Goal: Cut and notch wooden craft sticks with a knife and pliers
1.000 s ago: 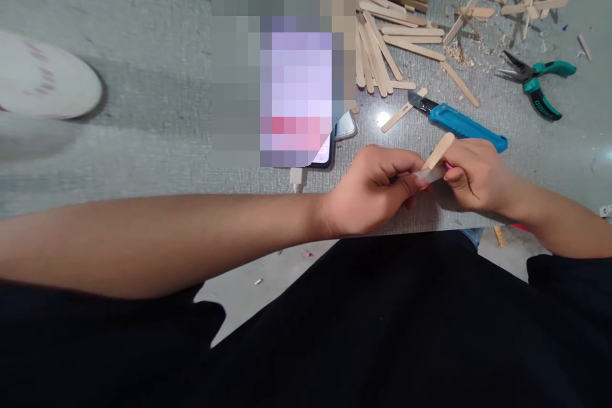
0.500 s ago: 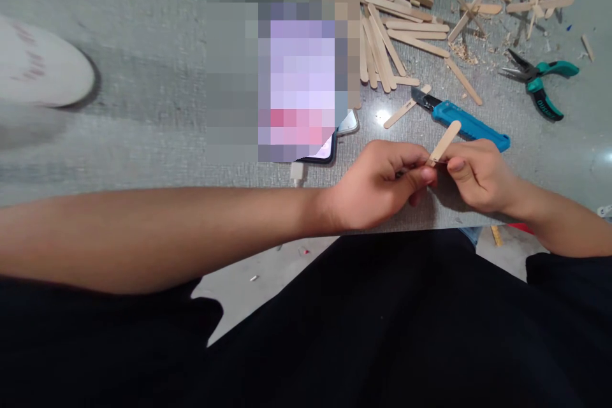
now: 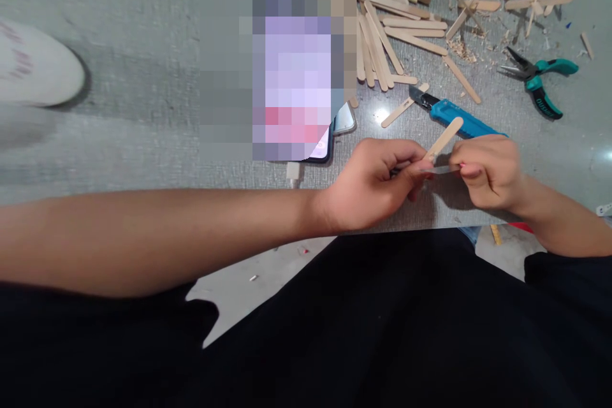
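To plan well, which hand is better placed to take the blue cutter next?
Probably the right hand: it is nearer the blue cutter, overlapping its end in view, but seems to grip a pale strip. The left hand, farther away, pinches a wooden stick.

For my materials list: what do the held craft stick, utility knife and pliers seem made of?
Held craft stick: apparently bare wood, pale and matte. Utility knife: probably plastic body, smooth blue. Needle-nose pliers: likely metal jaws, dark, greyish sheen; teal and black handles, perhaps plastic or rubber.
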Tool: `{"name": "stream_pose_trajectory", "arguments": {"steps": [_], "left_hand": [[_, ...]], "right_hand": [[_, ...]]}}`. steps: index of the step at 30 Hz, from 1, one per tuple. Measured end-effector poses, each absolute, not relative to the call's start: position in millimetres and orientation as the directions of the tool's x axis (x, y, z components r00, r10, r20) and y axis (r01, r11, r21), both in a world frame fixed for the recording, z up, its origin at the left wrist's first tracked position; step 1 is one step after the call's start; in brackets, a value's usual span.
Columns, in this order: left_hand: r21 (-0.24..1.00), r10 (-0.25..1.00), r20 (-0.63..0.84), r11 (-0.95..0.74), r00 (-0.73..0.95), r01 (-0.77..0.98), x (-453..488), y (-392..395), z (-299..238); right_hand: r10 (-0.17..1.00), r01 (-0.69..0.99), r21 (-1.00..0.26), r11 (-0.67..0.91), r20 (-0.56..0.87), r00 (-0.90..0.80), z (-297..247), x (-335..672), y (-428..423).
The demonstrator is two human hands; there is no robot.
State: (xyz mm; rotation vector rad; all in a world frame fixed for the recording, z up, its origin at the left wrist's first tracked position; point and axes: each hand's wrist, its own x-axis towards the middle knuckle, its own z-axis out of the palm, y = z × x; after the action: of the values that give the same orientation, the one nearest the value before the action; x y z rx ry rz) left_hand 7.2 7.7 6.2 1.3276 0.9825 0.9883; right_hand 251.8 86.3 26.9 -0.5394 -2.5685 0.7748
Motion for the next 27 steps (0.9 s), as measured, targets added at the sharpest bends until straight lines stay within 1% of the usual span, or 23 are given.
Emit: {"name": "stream_pose_trajectory", "arguments": {"steps": [3,8,12,17,21,27], "left_hand": [[0.999,0.957,0.011,-0.001,0.29,-0.033,7,7,5],[0.997,0.962,-0.02,0.038,0.272,-0.064,8,5,0],[0.996,0.959,-0.023,0.047,0.282,-0.082,9,4,-1],[0.99,0.958,-0.01,0.05,0.286,-0.131,9,5,-1],[0.991,0.945,0.002,0.041,0.326,-0.125,7,6,-1],[0.995,0.929,0.027,0.011,0.37,-0.099,5,7,-1]], "right_hand": [[0.458,0.276,-0.513,0.813,0.27,-0.847,23,256,89],[0.444,0.28,-0.463,0.841,0.292,-0.847,11,257,91],[0.427,0.265,-0.425,0.866,0.351,-0.833,9,256,90],[0.415,0.246,-0.43,0.869,0.36,-0.835,10,253,91],[0.426,0.261,-0.449,0.854,0.318,-0.847,10,252,91],[0.459,0.277,-0.522,0.807,0.258,-0.85,6,248,85]]}}
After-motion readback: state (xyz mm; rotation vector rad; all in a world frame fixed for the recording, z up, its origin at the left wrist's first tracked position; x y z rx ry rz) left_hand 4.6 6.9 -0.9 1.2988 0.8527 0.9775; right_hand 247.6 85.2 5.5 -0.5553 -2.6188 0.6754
